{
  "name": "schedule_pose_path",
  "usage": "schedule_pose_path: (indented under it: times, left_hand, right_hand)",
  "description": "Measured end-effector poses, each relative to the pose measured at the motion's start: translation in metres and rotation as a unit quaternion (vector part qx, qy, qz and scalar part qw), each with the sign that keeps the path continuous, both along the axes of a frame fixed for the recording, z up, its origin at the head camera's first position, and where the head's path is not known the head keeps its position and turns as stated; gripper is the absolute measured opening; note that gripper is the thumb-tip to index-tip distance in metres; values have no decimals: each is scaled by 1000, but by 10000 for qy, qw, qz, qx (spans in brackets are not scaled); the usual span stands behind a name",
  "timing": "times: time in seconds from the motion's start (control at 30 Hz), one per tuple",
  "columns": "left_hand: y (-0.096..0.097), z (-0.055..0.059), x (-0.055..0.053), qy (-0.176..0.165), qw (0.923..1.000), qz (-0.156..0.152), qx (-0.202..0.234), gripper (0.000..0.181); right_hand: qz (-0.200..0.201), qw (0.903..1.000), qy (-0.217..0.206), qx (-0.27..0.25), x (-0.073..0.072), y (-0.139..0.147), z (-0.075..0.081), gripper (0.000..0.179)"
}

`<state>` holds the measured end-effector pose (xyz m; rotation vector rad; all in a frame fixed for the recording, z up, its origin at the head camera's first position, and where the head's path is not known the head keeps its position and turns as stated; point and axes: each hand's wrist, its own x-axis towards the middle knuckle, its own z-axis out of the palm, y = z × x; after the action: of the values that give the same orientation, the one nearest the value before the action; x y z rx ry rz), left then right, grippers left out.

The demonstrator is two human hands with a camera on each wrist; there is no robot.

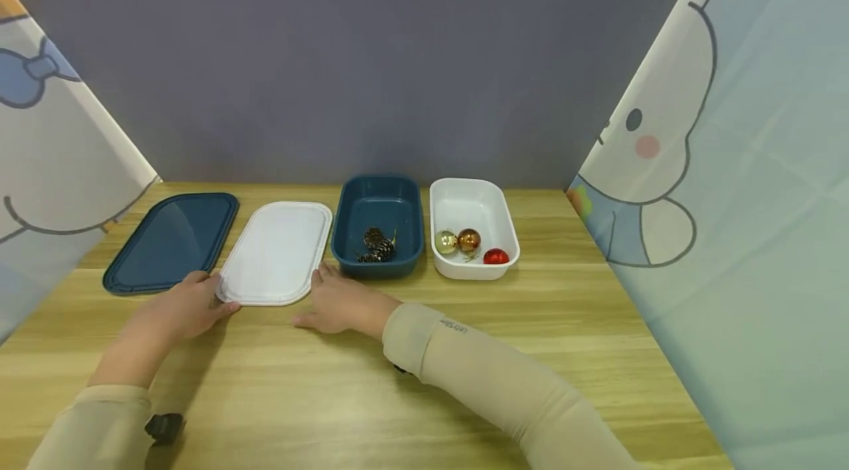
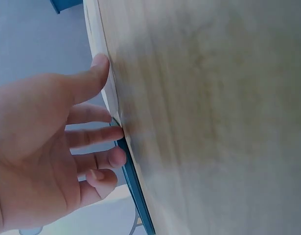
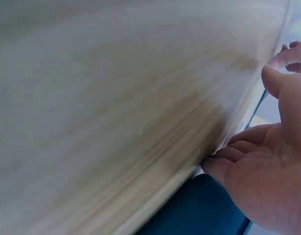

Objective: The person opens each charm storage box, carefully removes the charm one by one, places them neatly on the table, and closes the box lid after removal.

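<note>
A white lid [image 1: 277, 253] lies flat on the table between both hands. At its near left corner, my left hand [image 1: 186, 306] touches the rim, thumb along the near edge and fingers by the left side. In the left wrist view the fingers of that hand [image 2: 52, 142] are spread and loosely bent, some beside the dark blue lid [image 2: 133, 188]. My right hand [image 1: 341, 302] rests at the white lid's near right edge, its thumb apart from the fingers. The right wrist view has its fingertips [image 3: 221, 164] low beside the table surface.
A dark blue lid [image 1: 174, 240] lies at the left. Right of the white lid stands a dark blue bin [image 1: 378, 190] with several pine cones [image 1: 381, 247]. Beside it, a white bin [image 1: 472, 194] holds gold, copper and red baubles [image 1: 495, 256]. A grey wall [image 1: 371, 65] rises behind.
</note>
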<state>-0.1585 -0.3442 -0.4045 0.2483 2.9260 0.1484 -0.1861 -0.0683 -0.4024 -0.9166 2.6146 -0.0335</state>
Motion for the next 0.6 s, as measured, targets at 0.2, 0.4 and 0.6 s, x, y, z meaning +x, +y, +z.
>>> schedule_pose_path:
  times: [0.2,0.4,0.6]
  left_hand:
    - [1,1,-2,-343,9992,188,-77,82]
    - [2,9,-14,-540,9980,290,-161,89]
    - [-1,13,-21,-680,9969,388,-120,93]
  right_hand:
    - [-319,9994,-161,38,-5,-9,-2,91]
    - [-350,9992,-160,-68,-8,-12,-1,90]
    - [-372,9990,-218,-65,-9,-14,1,90]
